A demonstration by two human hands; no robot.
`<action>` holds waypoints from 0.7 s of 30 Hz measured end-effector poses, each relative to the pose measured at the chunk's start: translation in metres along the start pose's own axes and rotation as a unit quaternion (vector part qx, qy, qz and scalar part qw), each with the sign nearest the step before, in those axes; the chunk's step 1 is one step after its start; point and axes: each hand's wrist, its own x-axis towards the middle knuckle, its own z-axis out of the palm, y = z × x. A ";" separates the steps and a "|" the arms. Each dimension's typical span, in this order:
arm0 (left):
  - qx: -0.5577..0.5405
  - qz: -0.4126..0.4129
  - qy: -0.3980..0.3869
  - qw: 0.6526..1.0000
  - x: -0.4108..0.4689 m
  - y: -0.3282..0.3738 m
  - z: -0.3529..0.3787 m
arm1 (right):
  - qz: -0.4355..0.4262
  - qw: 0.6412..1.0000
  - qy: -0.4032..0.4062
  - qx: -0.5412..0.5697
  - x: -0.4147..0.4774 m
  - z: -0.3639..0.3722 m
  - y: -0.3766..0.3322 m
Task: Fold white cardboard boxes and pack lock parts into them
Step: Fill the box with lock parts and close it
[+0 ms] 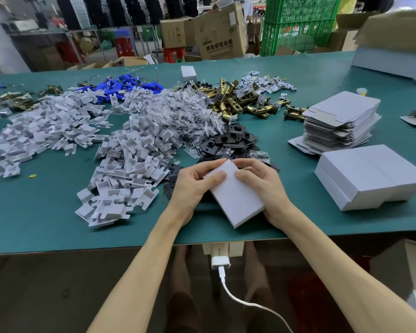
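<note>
Head view: white box lies between left hand and right hand, fingers seemingly clamped round its sides.

Factory packing floor — green worktable, heaped lock parts, stacked cartons, plastic crates

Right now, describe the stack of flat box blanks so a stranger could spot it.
On the green table, look right. Just beyond the large folded white box sits the stack of flat box blanks, the only neat layered pile.
</note>
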 end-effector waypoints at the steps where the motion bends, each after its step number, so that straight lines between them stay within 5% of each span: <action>1: -0.001 0.000 -0.001 1.000 0.000 0.000 0.000 | 0.000 1.000 0.000 0.000 0.000 0.000 0.000; 21: 0.036 0.018 -0.025 0.999 0.000 -0.002 -0.001 | 0.006 1.000 0.026 0.003 0.002 0.001 0.001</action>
